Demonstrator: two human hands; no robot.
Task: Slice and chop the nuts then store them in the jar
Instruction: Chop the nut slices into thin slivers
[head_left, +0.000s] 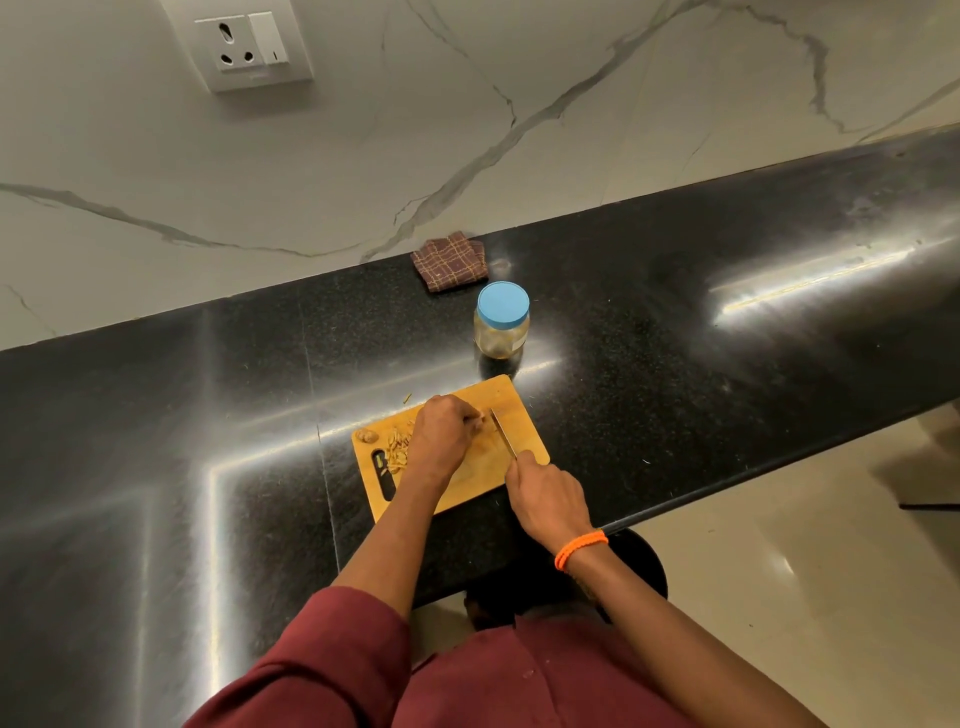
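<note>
A wooden cutting board (524, 415) lies on the black counter. My left hand (444, 434) rests on the board with curled fingers pinching a nut (480, 418) beside the blade. My right hand (545, 496) grips the handle of a knife (503, 430), whose blade points away from me, right next to the left fingertips. A pile of sliced nut pieces (399, 449) sits on the board's left part, and one whole nut (368, 435) lies at its left corner. A clear jar (501, 332) with a blue lid stands upright just beyond the board.
A folded brown checked cloth (449, 261) lies by the marble wall behind the jar. A wall socket (254, 49) is high on the left. The black counter (701, 364) stretches left and right; its front edge runs close to my body. A few nut bits (408, 398) lie off the board.
</note>
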